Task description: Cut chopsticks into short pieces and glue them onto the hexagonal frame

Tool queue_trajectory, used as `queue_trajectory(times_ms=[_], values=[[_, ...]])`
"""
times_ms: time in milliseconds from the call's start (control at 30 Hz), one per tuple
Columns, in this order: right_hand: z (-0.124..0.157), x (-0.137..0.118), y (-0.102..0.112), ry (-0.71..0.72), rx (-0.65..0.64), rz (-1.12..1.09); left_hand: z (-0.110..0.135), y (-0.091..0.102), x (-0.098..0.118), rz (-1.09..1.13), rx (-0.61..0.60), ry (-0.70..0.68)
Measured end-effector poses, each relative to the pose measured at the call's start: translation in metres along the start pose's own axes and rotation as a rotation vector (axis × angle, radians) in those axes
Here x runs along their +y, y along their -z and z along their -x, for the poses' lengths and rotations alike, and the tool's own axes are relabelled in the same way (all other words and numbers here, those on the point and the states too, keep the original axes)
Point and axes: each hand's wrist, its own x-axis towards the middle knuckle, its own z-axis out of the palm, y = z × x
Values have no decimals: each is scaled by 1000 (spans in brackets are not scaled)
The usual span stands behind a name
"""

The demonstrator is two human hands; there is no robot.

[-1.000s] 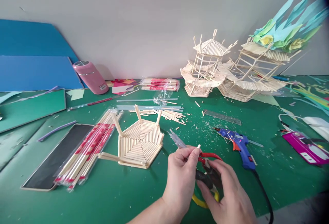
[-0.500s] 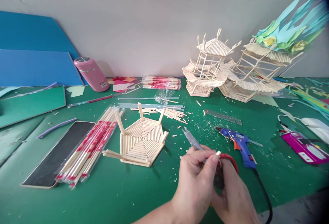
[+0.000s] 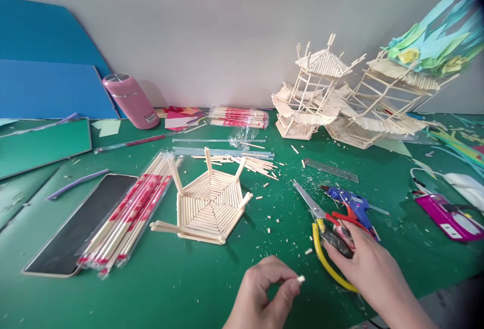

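My left hand (image 3: 264, 291) is closed in a pinch at the bottom centre, a short piece of wooden stick (image 3: 301, 279) poking out of the fingertips. To its right, my right hand (image 3: 366, 263) grips a pair of shears (image 3: 312, 203) with silver blades pointing to the upper left. One handle is red and the other yellow; a dark part between them is partly covered by the fingers. Left of the shears stands a hexagonal stick base (image 3: 209, 203) with short posts at its corners. Cut stick bits lie scattered between base and shears.
A blue glue gun (image 3: 351, 203) lies just beyond my right hand. Bagged sticks (image 3: 132, 213) rest at left, near a pink tumbler (image 3: 132, 101). Two stick pavilions (image 3: 312, 94) stand at the back right. A clear ruler (image 3: 330, 169) and a magenta device (image 3: 446, 218) are also there.
My hands have moved apart. The left has come down toward me with its stick piece; the right has shifted right with the shears, whose handles now show more clearly.
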Motion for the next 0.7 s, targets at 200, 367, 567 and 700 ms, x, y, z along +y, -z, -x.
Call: queue_trajectory(times_ms=[200, 367, 567, 700], values=[[-2, 1, 19, 143, 60, 62, -1, 11, -2, -285, -4, -209], [-44, -50, 46, 422, 128, -93, -3, 11, -22, -558, 68, -511], [-120, -125, 16, 652, 13, -109, -7, -2, -47, -669, 311, -610], [-143, -153, -1, 692, -51, -24, -11, -6, -47, -736, 453, -633]])
